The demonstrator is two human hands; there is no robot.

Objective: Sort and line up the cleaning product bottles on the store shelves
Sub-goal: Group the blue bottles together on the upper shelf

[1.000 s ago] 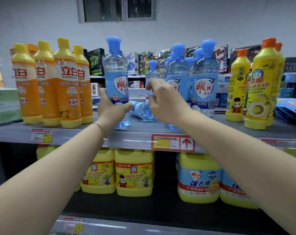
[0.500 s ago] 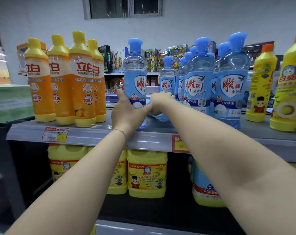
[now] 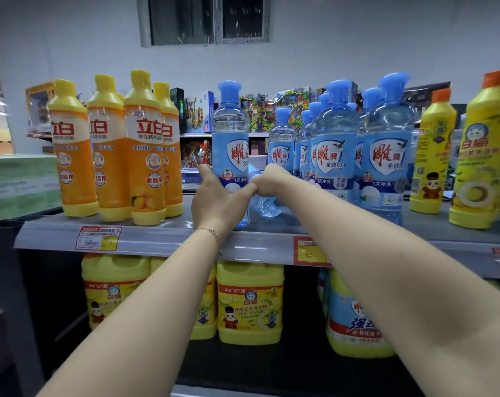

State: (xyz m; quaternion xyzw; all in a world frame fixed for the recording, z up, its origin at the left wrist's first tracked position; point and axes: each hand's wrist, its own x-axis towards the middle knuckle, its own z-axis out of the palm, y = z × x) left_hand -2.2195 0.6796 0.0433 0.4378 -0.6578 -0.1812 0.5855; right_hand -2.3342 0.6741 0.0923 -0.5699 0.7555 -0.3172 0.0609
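My left hand [image 3: 214, 202] is wrapped around the lower body of an upright clear plastic bottle with a blue cap and blue label [image 3: 231, 144], thumb on one side and fingers curled behind it, at the centre of the frame. That bottle stands on the grey metal shelf [image 3: 157, 239], its base hidden behind my wrist. My right hand [image 3: 271, 180] is curled closed just right of the left, the two touching at the knuckles; it grips a second clear blue-tinted bottle lying tipped over [image 3: 264, 203], whose body shows below and between my hands.

To the right of centre stands the cluster of upright blue-capped clear bottles [image 3: 357, 150], close beside my right hand. At the left of the frame are the four orange bottles with yellow caps [image 3: 119, 156], well apart from my hands. At the far right stand the yellow bottles with orange caps [image 3: 480, 156].

Compared with half a second ago, my hands have closed together, and my view has drifted rightward and a touch closer, so the orange bottles sit nearer mid-frame. A second ago the right hand was looser, hovering above the fallen bottle.
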